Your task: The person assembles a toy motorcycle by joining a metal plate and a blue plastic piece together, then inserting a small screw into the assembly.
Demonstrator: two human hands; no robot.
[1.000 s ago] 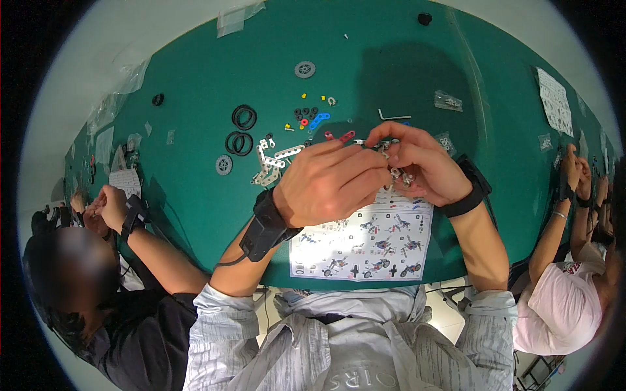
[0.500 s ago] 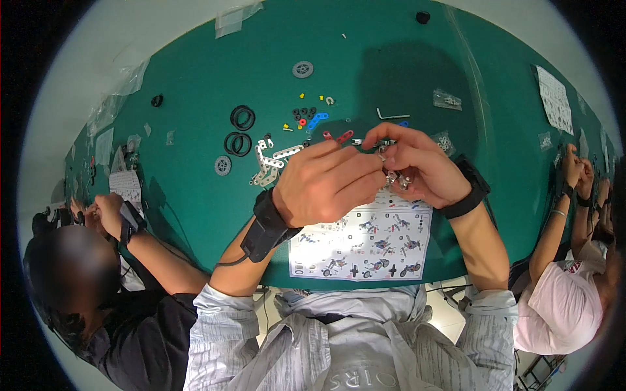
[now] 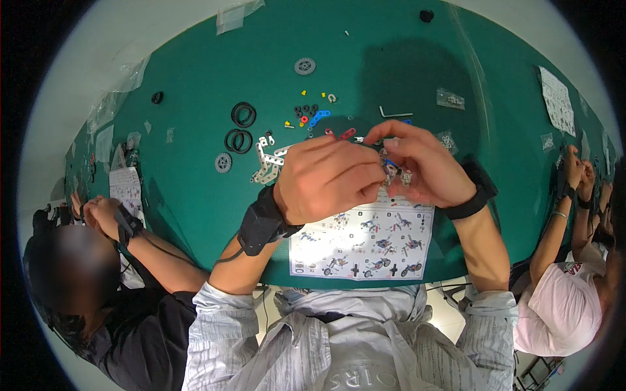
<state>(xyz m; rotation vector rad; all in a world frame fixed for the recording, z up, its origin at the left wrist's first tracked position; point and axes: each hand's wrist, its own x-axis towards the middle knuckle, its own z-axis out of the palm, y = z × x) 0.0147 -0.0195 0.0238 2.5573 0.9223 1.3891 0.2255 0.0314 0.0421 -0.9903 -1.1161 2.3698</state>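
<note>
Above the instruction sheet [image 3: 358,251], my left hand [image 3: 329,176] and my right hand [image 3: 427,166] meet around a small metal model part [image 3: 405,176] with a bit of blue in it. Both hands are closed, thumbs and fingertips pinching the part from either side. Much of it is hidden behind my fingers. Just beyond my left hand lie silver perforated strips [image 3: 264,166], a red strip [image 3: 347,133] and a blue strip [image 3: 319,118]. An L-shaped hex key [image 3: 395,113] rests beyond my right hand.
Black rubber tyres [image 3: 243,115], grey wheels [image 3: 304,66] and small black rings [image 3: 306,109] lie on the green table [image 3: 195,78]. Small bags [image 3: 450,99] sit at the right. A person in black [image 3: 143,332] is on my left, another in pink [image 3: 564,309] on my right.
The part between my hands has turned slightly, and a blue bit now shows in it. My left hand has rotated a little at the wrist. Both hands stay together.
</note>
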